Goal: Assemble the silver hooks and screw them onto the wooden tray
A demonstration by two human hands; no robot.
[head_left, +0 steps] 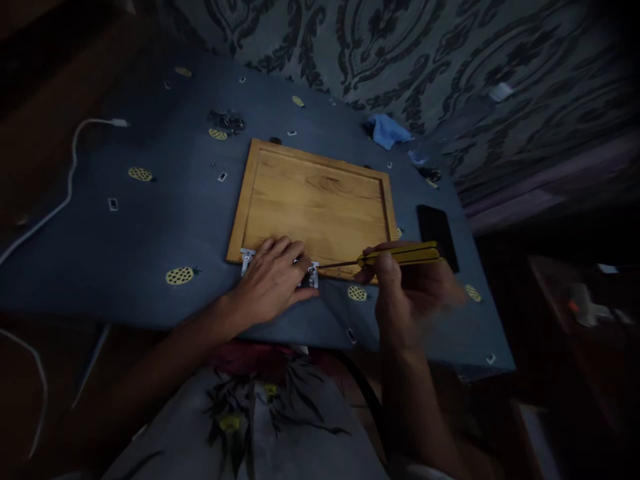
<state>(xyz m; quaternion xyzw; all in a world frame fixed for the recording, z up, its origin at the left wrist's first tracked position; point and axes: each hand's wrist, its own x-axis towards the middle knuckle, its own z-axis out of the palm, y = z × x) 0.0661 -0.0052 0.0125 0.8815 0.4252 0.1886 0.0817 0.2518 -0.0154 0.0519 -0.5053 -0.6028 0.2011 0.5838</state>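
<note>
Item: wooden tray (315, 200), rectangular, raised rim, lying flat on a table under a blue cloth (150, 227) printed with small pineapples. It sits near the middle of the cloth, its near edge just in front of the person.

Fittings: two small metal hinges on the near edge. The left hinge (247, 257) lies against the corner, uncovered. The right hinge (313, 273) is under work.

Left hand (273, 280): palm down on the tray's near rim, fingers spread and pressed flat, the fingertips beside the right hinge, steadying it.

Right hand (400, 287): fingers closed round the yellow handle of a screwdriver (385, 257), held nearly level, its thin shaft pointing left with the tip at the right hinge. The hand is blurred, so the exact grip cannot be read.

Progress, as judged: both hinges are placed on the edge; the right one appears to be mid-fastening. Whether the left one's screws are in is too dim to tell.

Also present: a dark phone (437, 233) right of the tray, a blue rag (387, 130) beyond it, a white cable (70, 173) at left, small hardware (227, 121) at the far side.
</note>
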